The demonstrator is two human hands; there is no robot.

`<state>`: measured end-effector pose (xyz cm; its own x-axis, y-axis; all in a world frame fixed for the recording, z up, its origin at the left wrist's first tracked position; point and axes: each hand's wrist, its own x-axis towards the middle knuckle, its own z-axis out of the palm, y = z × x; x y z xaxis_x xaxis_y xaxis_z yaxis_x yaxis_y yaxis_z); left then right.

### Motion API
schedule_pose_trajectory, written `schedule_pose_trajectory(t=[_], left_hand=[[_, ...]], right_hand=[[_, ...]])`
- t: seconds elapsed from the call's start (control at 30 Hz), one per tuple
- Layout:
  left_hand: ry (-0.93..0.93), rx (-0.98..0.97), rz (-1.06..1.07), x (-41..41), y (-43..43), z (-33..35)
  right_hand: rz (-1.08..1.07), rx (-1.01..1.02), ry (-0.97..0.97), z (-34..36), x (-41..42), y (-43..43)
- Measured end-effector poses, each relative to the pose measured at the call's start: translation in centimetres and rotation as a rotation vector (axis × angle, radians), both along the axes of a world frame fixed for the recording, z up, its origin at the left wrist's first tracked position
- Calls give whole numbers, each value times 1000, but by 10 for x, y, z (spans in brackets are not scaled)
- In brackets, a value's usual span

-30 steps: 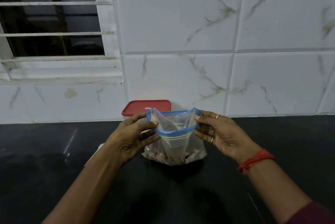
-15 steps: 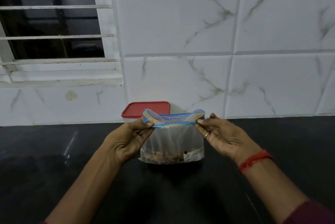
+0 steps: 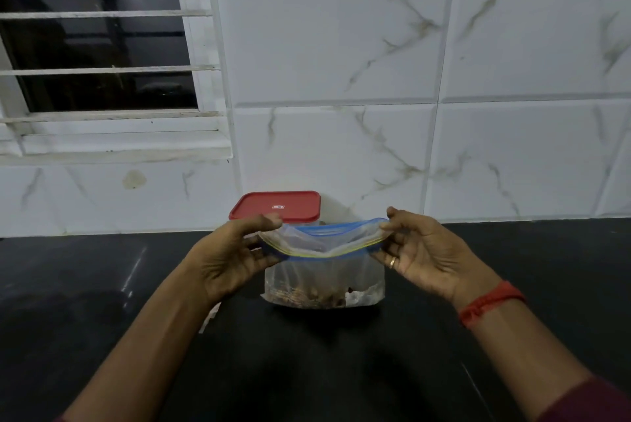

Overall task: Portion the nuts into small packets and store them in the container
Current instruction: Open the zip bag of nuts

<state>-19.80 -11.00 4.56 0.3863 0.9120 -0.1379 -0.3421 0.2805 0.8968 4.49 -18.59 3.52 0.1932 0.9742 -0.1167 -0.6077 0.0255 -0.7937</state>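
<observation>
Both hands, left hand point(image 3: 228, 257) and right hand point(image 3: 426, 252), pinch the zip bag point(image 3: 324, 266) top.

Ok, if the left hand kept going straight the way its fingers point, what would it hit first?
The zip bag the left hand pinches; it points along the bag's rim toward the right hand, probably clear of the container behind.

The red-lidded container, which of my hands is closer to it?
Left. The left hand pinches one end of the zip bag just in front of the red-lidded container, thumb overlapping its lid in view. The right hand pinches the other end, off to the container's right.
</observation>
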Motion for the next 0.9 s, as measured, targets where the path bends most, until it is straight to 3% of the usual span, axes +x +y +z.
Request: schedule_pose_trajectory(t=[0.07,0.13,0.33,0.57,0.63,0.8,0.9], left_hand=[[321,145,21,-4,1,4],[488,232,58,-6,2,6],[773,240,24,-12,5,0],[896,267,-125,-19,2,3],[893,251,-143,-19,3,2],[624,92,-136,-13,5,-4],[635,175,-136,-16,5,-1]], right_hand=[[21,-50,-170,3,3,-3],[37,-98,-319,6,3,-4],[83,-206,-603,8,0,-5],[115,-252,-916,13,3,-10],[137,-263,-899,11,5,-9],[163,-201,-484,-1,3,-1],[117,-139,-492,-1,6,0]])
